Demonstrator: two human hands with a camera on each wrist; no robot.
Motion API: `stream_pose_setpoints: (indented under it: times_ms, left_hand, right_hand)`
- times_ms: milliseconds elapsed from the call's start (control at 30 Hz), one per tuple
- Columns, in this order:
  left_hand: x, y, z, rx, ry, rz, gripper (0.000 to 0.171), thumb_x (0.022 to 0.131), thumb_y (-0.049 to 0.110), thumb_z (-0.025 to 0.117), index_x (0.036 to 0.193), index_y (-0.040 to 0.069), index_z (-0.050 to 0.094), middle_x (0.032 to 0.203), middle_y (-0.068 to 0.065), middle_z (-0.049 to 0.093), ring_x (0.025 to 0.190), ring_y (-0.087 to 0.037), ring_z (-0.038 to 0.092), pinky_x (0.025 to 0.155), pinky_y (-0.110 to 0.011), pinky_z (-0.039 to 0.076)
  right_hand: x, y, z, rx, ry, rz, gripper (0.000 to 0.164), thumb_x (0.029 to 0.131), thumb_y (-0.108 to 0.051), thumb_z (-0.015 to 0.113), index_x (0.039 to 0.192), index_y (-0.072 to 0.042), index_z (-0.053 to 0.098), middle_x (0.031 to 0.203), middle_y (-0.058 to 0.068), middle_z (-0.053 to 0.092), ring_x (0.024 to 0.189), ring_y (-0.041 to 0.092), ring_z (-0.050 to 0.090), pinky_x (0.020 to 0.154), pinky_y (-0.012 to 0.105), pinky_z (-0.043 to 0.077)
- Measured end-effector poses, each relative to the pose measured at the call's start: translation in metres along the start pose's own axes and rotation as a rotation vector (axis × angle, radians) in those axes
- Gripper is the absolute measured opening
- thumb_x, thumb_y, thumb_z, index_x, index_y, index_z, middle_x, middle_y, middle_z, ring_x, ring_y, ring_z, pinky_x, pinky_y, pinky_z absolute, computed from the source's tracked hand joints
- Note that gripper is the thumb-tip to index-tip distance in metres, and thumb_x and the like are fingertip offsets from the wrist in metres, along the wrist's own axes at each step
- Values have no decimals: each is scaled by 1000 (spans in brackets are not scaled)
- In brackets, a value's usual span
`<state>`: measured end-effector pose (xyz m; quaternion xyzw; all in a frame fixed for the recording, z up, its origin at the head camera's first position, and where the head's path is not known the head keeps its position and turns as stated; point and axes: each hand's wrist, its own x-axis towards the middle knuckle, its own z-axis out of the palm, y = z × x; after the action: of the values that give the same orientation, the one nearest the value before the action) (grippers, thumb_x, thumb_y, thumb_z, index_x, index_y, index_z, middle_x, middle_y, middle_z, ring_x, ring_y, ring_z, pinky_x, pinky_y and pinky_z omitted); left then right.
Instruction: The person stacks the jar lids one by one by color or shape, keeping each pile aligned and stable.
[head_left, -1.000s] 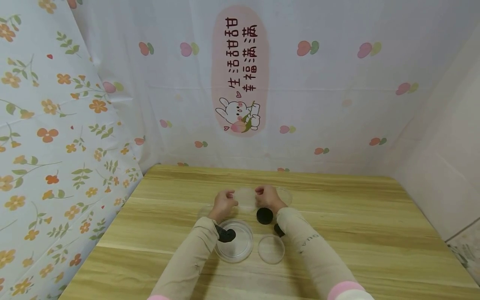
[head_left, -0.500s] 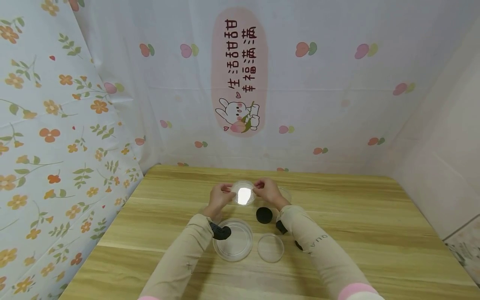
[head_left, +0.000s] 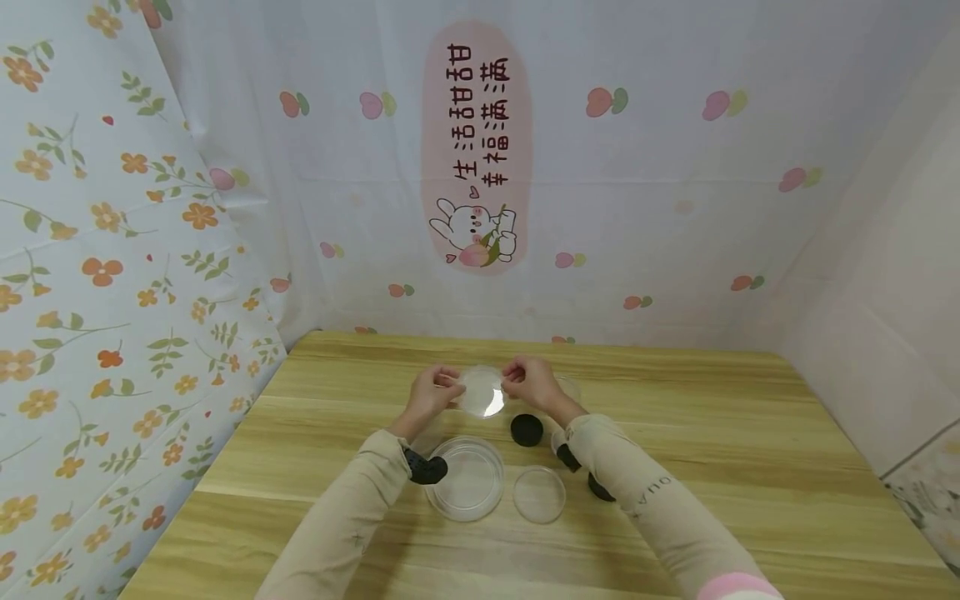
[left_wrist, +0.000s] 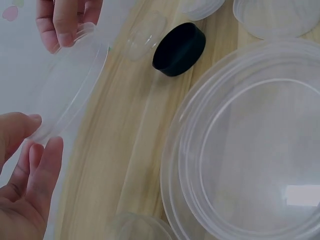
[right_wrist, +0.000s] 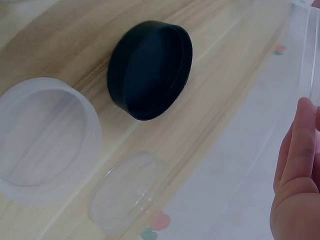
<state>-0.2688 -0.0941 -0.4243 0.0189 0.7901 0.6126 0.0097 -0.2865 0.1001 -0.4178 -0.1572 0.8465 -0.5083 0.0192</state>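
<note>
Your left hand (head_left: pixel 429 399), right hand (head_left: pixel 536 387) pinch clear round plastic disc (head_left: pixel 477 393) by left, right edges; step seems two-handed holding-up; next move calls for even grip.

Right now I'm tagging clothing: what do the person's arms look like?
The left sleeve is beige with a small dark mark and a black device at its wrist. The right sleeve is beige too, with dark lettering and a pink band; a black piece shows at that wrist.

Held clear disc (right_wrist: pixel 310 55) cropped, right wrist view.
</note>
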Motion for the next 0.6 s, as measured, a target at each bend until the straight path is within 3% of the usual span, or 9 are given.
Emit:
stream_pose_setpoints:
  times_ms: [300, 600]
  left_hand:
    - [-12, -9, -11, 18, -160, -25, 25, 78, -7, 59, 102, -7, 53, 80, -10, 49, 68, -20, 55, 64, -40, 51]
    - [-23, -15, -16, 63, -233, 1, 31, 77, -8, 57, 107, -6, 53, 83, -10, 46, 65, -15, 50, 58, -32, 51]
  right_hand:
    - [-14, 8, 6, 7, -128, -20, 16, 78, 4, 57, 92, 12, 57, 76, 10, 56, 65, 14, 54, 57, 27, 50]
    - [-23, 10, 14, -39, -192, -79, 21, 75, 6, 58, 95, 11, 57, 77, 8, 56, 67, 12, 53, 60, 22, 47]
